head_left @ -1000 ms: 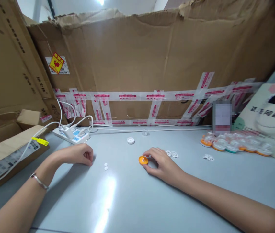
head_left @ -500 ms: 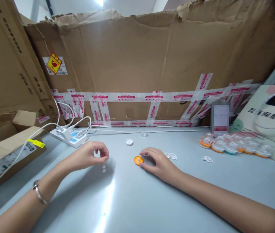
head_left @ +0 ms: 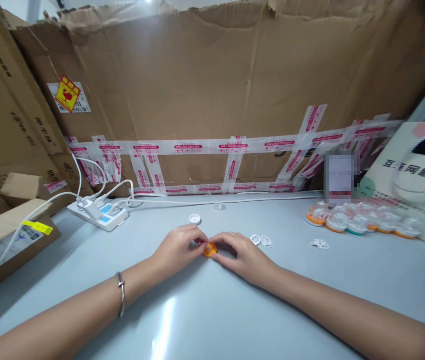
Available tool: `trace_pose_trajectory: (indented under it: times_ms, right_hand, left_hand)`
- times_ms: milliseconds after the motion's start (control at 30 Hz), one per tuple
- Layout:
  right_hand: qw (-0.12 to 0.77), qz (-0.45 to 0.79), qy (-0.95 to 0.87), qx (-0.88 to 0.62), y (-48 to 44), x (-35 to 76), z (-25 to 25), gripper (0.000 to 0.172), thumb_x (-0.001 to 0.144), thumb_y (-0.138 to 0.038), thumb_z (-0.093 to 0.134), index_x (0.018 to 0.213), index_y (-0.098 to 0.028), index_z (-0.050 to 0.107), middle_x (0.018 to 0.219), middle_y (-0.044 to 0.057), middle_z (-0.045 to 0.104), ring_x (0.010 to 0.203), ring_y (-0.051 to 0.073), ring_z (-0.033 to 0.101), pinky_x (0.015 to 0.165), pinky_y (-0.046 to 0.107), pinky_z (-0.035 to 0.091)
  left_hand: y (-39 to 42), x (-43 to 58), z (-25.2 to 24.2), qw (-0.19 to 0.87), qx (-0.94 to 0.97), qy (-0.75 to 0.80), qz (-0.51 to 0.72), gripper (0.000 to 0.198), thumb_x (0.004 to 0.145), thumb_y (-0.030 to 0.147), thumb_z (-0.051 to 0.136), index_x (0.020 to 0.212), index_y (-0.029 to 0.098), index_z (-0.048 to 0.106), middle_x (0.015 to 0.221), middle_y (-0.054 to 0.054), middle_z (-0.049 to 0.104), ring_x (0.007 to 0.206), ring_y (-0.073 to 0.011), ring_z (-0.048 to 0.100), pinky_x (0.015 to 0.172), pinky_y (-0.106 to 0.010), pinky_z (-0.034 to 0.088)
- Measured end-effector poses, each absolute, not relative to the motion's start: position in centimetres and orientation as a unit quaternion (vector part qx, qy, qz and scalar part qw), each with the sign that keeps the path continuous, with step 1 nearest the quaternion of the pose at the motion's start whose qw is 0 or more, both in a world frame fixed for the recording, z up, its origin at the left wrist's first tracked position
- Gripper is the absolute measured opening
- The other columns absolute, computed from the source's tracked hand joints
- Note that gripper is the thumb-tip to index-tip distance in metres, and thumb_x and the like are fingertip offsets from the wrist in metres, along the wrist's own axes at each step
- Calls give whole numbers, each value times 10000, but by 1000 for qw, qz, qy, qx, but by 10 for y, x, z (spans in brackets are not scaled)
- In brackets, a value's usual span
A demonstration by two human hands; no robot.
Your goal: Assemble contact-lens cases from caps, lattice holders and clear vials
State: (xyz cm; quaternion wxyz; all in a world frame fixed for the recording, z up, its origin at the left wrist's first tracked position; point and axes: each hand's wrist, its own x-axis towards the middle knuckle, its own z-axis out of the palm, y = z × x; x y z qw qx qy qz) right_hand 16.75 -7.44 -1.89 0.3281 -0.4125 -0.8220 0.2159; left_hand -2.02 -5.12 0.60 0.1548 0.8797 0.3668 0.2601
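Note:
A small round orange cap (head_left: 209,250) lies on the grey tabletop, open side up, with something pale at its middle. My right hand (head_left: 249,256) grips its right edge between thumb and fingers. At its left rim, my left hand (head_left: 179,248) is closed in a pinch over the cap; whatever is between those fingertips is too small to make out. Just beyond the left hand stands a round white plastic part (head_left: 194,219). Beside the right hand are a white openwork disc (head_left: 255,240) and a similar white piece (head_left: 266,241).
A clear little cup (head_left: 218,205) stands farther back. White cut-out pieces (head_left: 320,244) lie to the right, before a cluster of clear-topped orange and teal units (head_left: 355,222). A power strip (head_left: 99,212) with cables sits back left, near an open carton (head_left: 13,235). Tall cardboard (head_left: 197,85) walls the back.
My left hand has moved right, from above two small pale discs to the orange cap. Those discs no longer show. My right hand has stayed at the cap.

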Motion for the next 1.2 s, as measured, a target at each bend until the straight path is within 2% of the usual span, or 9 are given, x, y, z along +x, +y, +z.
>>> trace_pose_trajectory:
  times_ms: [300, 767, 1000, 1200]
  right_hand:
    - [334, 241, -808, -421, -72, 169, -21, 150, 784, -207, 597, 934, -218, 590, 931, 14, 688, 873, 169, 624, 810, 319, 459]
    - [363, 321, -773, -410, -74, 171, -26, 138, 798, -243, 554, 935, -233, 558, 971, 16, 696, 943, 169, 650, 845, 317, 509]
    - [363, 334, -761, -422, -76, 172, -23, 152, 789, -272, 567, 933, -227, 563, 987, 22, 697, 972, 170, 642, 867, 321, 502]
    - [370, 333, -759, -420, -76, 171, -22, 155, 782, -288, 575, 920, -217, 582, 984, 26, 697, 953, 170, 646, 869, 316, 499]
  left_hand:
    - [-47, -20, -6, 120, 904, 294, 286, 124, 825, 148, 534, 791, 160, 653, 724, -27, 656, 684, -127, 590, 644, -220, 460]
    - [-42, -25, -14, -12, 944, 205, 260, 201, 869, 148, 470, 871, 149, 671, 795, -62, 697, 723, -161, 633, 675, -280, 498]
    - [-47, -30, -12, 80, 937, 222, 258, 231, 886, 170, 448, 998, 156, 650, 945, -76, 691, 825, -143, 647, 734, -233, 519]
    - [-48, -30, -14, 101, 927, 229, 278, 189, 872, 182, 484, 961, 167, 649, 928, -58, 699, 830, -137, 653, 765, -231, 514]
